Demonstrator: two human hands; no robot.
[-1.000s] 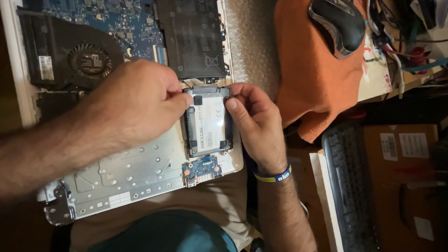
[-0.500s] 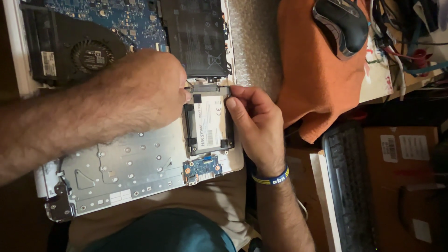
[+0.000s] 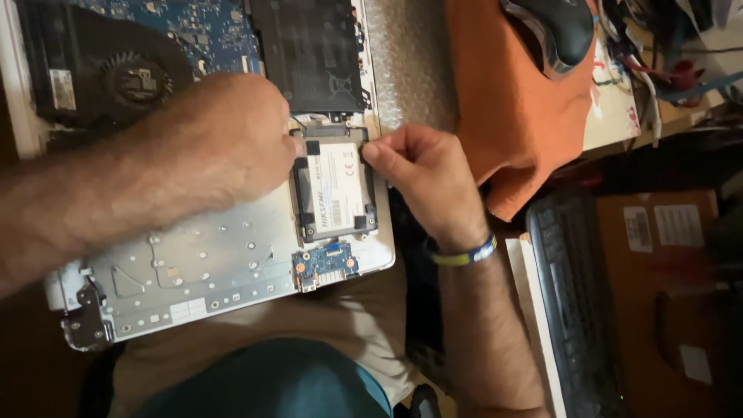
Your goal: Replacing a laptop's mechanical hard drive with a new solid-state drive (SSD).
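An opened laptop (image 3: 193,263) lies across my lap with its silver inner frame, blue circuit board and black fan exposed. A white flat drive (image 3: 334,192) sits in a black bracket in its bay near the laptop's right edge. My left hand (image 3: 224,139) rests over the bay's left side, fingertips at the drive's upper left corner. My right hand (image 3: 422,178) pinches the bracket's upper right edge with thumb and fingers. A blue and yellow band circles my right wrist.
A black battery (image 3: 309,54) sits above the drive bay. A small blue board (image 3: 325,265) lies below it. To the right are an orange cloth (image 3: 518,108) with a black mouse (image 3: 553,31), a black keyboard (image 3: 576,310) and a cardboard box (image 3: 673,294).
My left hand has slid up and left along the drive bay. My right hand has moved up to the bracket's upper right corner. The view shifted slightly.
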